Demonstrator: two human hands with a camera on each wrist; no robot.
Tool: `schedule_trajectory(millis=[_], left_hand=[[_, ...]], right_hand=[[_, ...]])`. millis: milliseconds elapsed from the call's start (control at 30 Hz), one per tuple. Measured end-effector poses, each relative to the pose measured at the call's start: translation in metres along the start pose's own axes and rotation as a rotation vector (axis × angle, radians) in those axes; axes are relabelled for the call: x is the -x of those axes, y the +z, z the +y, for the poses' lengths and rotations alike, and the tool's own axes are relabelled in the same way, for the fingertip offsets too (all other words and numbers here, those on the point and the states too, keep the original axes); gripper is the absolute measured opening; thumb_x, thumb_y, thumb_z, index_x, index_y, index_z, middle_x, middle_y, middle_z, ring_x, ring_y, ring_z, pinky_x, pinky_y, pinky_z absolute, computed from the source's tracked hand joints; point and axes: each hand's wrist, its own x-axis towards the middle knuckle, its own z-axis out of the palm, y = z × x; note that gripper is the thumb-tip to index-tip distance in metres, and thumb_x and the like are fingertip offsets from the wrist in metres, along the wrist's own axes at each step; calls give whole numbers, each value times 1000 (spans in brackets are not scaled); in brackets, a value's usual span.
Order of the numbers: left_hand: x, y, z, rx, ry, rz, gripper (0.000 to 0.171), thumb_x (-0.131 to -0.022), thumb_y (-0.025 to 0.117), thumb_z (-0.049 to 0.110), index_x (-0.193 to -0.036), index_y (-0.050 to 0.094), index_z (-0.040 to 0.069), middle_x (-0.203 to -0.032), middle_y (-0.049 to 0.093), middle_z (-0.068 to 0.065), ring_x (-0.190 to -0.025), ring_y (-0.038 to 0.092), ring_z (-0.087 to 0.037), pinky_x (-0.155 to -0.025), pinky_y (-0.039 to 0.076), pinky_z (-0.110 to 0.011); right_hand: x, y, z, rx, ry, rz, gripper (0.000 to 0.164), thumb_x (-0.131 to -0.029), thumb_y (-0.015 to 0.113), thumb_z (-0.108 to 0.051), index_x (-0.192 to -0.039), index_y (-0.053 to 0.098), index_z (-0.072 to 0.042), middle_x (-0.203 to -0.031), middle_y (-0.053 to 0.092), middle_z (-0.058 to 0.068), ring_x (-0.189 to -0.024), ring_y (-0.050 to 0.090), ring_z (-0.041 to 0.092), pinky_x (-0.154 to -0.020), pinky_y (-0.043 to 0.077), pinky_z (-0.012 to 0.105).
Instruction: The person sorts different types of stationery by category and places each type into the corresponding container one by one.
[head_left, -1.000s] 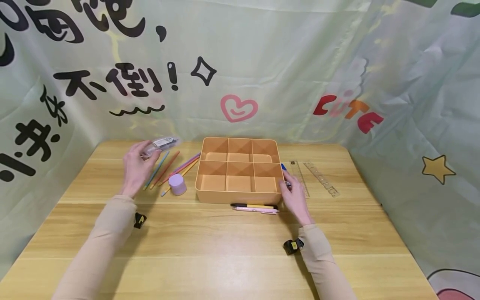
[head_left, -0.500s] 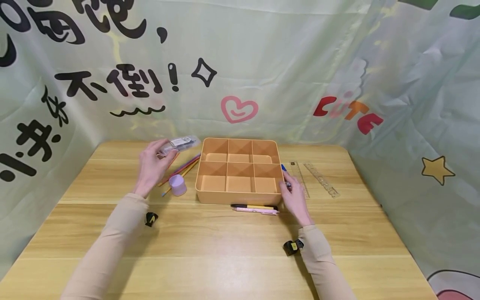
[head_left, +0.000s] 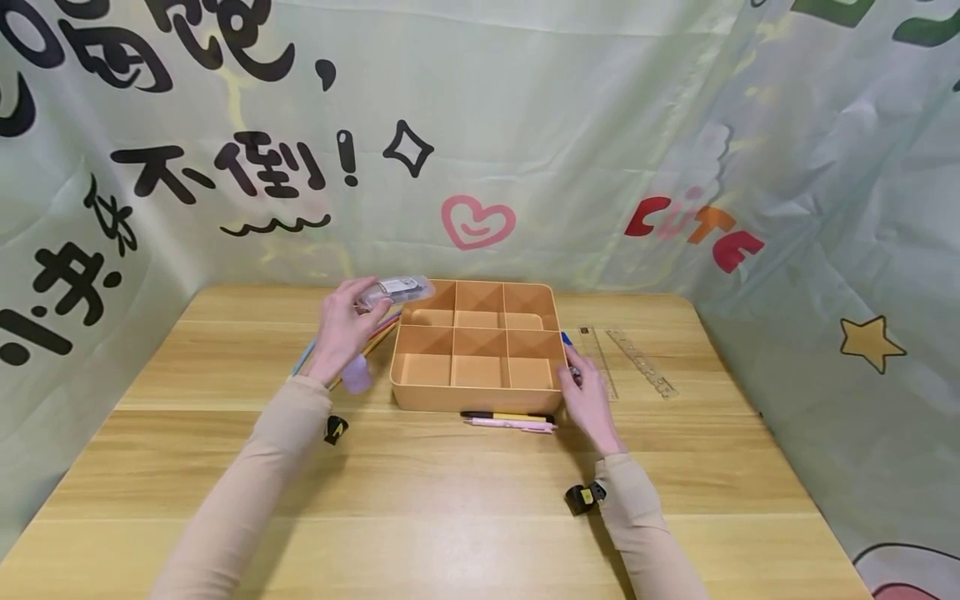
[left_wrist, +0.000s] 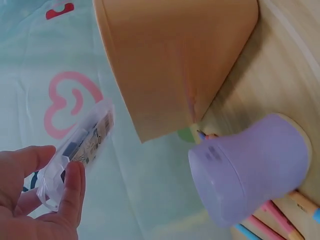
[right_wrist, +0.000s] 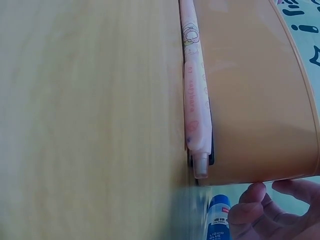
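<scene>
My left hand (head_left: 343, 329) pinches a clear plastic case (head_left: 401, 290) with a printed label and dark contents. The case is raised beside the back left corner of a tan six-compartment organizer box (head_left: 480, 400), overlapping that corner in the head view. In the left wrist view, thumb and fingers hold the near end of the case (left_wrist: 82, 145). My right hand (head_left: 588, 404) rests its fingertips on the box's right wall. Close to those fingers stands a blue liquid glue bottle (right_wrist: 219, 217), mostly hidden by the hand in the head view.
Left of the box are a purple waisted container (left_wrist: 250, 170) and several colored pencils (head_left: 381, 333), partly behind the left arm. A pink pen (head_left: 510, 424) and a black-and-yellow pen (head_left: 517, 416) lie along the box's front. Two clear rulers (head_left: 641, 362) lie at right.
My left hand has carried the clear plastic case rightward from above the pencils to the box's back left corner. The right hand stays at the box's right side.
</scene>
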Motion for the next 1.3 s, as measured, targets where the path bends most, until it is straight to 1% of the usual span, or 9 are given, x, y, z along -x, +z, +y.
schedule_trajectory(millis=[100, 233, 333, 467, 600, 833, 1067, 1200, 1300], left_hand=[[-2, 6, 0, -22, 10, -26, 45, -93, 70, 10, -132, 60, -9, -130, 62, -31, -98, 68, -41, -81, 59, -46], [-4, 13, 0, -59, 10, -60, 44, -93, 69, 12, -131, 61, -9, -129, 62, -32, -108, 64, -43, -89, 53, -49], [-6, 18, 0, -60, -9, -96, 45, -94, 68, 13, -132, 60, -10, -130, 62, -32, -112, 61, -43, -91, 50, -50], [-7, 24, -1, -51, -41, -138, 46, -95, 67, 13, -134, 58, -10, -132, 60, -31, -110, 61, -41, -89, 53, -48], [-9, 30, -3, -64, -62, -158, 47, -95, 68, 14, -135, 57, -8, -132, 60, -30, -113, 60, -41, -91, 54, -48], [-12, 38, -7, -109, -26, -149, 44, -93, 70, 14, -131, 62, -8, -128, 64, -31, -116, 62, -42, -95, 50, -51], [-12, 43, -8, -140, -27, -137, 43, -94, 70, 17, -129, 63, -8, -128, 66, -28, -118, 63, -42, -96, 52, -51], [-12, 45, -9, -159, -18, -134, 43, -94, 70, 18, -128, 64, -7, -127, 67, -27, -116, 65, -41, -93, 54, -51], [-12, 47, -10, -165, -13, -144, 42, -94, 71, 18, -127, 65, -7, -127, 67, -27, -111, 66, -40, -86, 54, -48]], right_hand=[[0, 0, 0, -6, 6, 3, 49, -104, 47, -13, -151, 43, 0, -144, 50, 31, -122, 56, 44, -103, 47, 57], [0, 0, 0, -5, 3, 5, 49, -104, 47, -13, -151, 44, -1, -143, 51, 31, -120, 57, 43, -102, 48, 56], [1, 0, -1, -2, -2, 3, 49, -104, 46, -13, -151, 43, -1, -142, 51, 31, -121, 56, 42, -102, 48, 56], [0, 0, -1, 3, -3, 4, 49, -103, 48, -13, -151, 44, -3, -142, 51, 31, -122, 56, 43, -103, 47, 57], [-1, 1, -1, 5, 1, 4, 49, -103, 49, -14, -151, 44, -3, -142, 51, 31, -122, 55, 44, -104, 46, 57], [0, 1, -1, 11, 8, 7, 50, -103, 48, -15, -151, 44, -2, -144, 50, 31, -129, 52, 45, -109, 43, 59], [1, 0, -2, 20, 11, 10, 49, -104, 48, -16, -151, 43, -2, -143, 51, 31, -129, 51, 44, -110, 41, 60], [1, 1, -1, 15, 11, 7, 49, -104, 47, -16, -151, 43, -3, -147, 49, 29, -134, 48, 44, -113, 38, 59], [1, 1, 0, 11, 10, 5, 49, -104, 47, -17, -151, 43, -2, -149, 47, 29, -136, 47, 44, -114, 37, 59]])
